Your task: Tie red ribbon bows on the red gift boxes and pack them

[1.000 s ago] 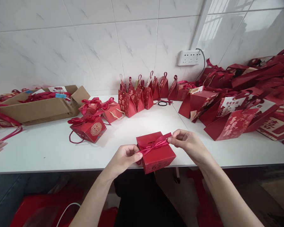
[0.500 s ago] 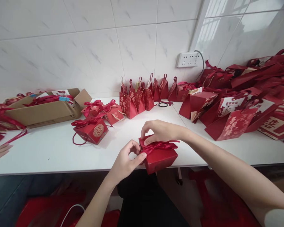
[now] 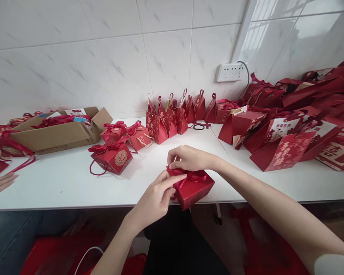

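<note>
A red gift box [image 3: 196, 193] sits at the table's front edge, with a dark red satin ribbon [image 3: 195, 177] tied in a bow across its top. My left hand [image 3: 157, 193] is at the box's left side, its index finger laid over the bow's knot and the other fingers curled at the ribbon by the box's side. Just behind it, my right hand [image 3: 187, 158] is closed in a pinch at the back left corner of the box, on what looks like a ribbon end; the fingertips are partly hidden.
Several finished-looking red boxes with bows [image 3: 111, 156] stand left of centre, beside a cardboard carton [image 3: 54, 137] of red items. Small triangular red bags [image 3: 167, 122] line the wall. More red bags [image 3: 283, 149] pile up on the right. Another person's hand [image 3: 1, 184] rests at far left.
My left index finger has moved from the bow's left end onto its knot. My right hand has closed from a spread grip to a pinch and shifted slightly left.
</note>
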Demonstrator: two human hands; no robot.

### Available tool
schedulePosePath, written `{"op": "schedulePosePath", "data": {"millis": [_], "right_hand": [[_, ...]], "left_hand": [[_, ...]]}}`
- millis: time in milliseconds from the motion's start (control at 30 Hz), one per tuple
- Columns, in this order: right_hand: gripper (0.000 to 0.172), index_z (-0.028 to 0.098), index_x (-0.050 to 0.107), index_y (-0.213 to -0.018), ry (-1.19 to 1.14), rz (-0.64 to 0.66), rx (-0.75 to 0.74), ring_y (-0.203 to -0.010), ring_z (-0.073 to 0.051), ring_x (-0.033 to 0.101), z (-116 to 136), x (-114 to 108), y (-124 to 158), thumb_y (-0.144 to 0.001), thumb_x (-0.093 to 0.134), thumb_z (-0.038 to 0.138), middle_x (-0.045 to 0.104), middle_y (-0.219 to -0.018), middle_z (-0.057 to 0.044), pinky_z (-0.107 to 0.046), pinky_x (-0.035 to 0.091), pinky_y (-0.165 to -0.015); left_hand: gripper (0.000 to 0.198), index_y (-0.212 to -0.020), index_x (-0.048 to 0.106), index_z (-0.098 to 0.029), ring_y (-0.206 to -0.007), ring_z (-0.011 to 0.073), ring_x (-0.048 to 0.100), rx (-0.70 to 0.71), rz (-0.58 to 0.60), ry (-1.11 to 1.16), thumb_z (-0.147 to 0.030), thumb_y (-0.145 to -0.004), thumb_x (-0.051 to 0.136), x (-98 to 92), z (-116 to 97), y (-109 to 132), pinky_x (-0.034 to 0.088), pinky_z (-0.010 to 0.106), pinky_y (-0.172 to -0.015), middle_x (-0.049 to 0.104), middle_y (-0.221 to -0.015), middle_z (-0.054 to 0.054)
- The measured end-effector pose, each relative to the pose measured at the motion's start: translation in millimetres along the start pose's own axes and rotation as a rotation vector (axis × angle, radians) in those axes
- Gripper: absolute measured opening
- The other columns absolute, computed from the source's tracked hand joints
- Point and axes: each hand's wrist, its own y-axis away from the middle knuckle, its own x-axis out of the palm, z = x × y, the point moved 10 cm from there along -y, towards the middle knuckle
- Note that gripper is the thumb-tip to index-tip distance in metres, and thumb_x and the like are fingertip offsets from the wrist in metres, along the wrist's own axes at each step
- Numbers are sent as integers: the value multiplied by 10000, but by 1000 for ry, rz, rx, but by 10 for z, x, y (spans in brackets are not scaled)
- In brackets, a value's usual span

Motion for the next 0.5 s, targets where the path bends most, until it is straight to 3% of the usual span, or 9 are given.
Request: {"op": "schedulePosePath", "data": {"millis": [133, 233, 367, 500], "right_hand": [[108, 148, 638, -754, 17, -40, -4, -695, -125, 591, 12, 12, -102, -779, 549, 91, 689, -773, -32, -223, 416, -641], [98, 146, 630, -764, 17, -174, 50, -715, -132, 603, -2, -137, -86, -814, 548, 124, 697, -810, -46, -234, 421, -657], [113, 171, 631, -832, -38, -404, 32, -748, -135, 613, 82, -486, 311, -860, 559, 254, 682, -837, -29, -240, 446, -671], [175, 222, 675, -886, 6, -261, -54, -799, -165, 607, 138, -393, 778, -780, 682, 361, 654, -889, -28, -277, 478, -723]], "left_hand": [[438, -1266, 543, -318, -766, 133, 507, -12, 13, -40, -137, -910, 365, 11, -18, -7, 475, 246, -766, 487, -945, 35], [429, -1274, 537, -317, -753, 133, 499, -22, 12, -53, -153, -916, 367, 11, -9, -10, 473, 248, -763, 479, -910, 29], [406, -1278, 533, -321, -763, 136, 499, -29, 12, -31, -194, -928, 370, 3, -2, 0, 466, 256, -779, 483, -918, 30], [361, -1237, 569, -296, -798, 149, 508, -53, 8, 6, -245, -931, 385, -7, 4, -5, 454, 273, -798, 494, -929, 38]]}}
